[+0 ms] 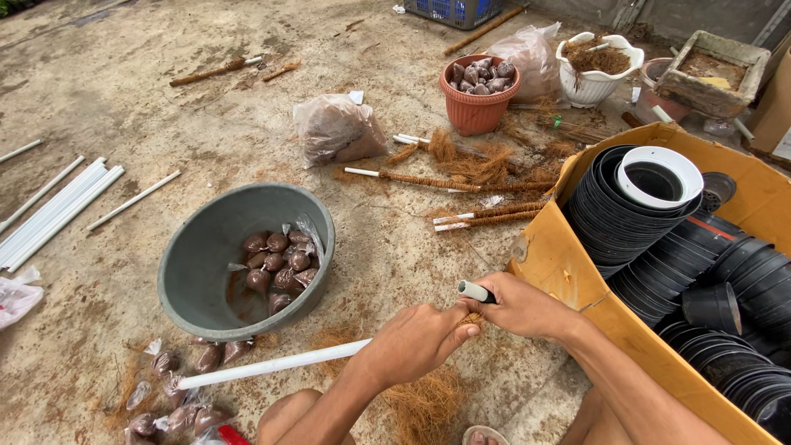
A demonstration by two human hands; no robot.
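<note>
Crosswise, the white pipe runs through both hands' grip, left hand and right hand

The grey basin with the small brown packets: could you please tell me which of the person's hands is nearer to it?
Left. The left hand grips the white pipe just right of the grey basin; the right hand is farther right.

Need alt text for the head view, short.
Both hands grip a white pipe over the concrete floor: the left hand at mid-length, the right hand near its end, pinching brown coconut fibre. A grey basin of small brown bags lies to the left, a cardboard box of stacked black pots to the right.
</note>
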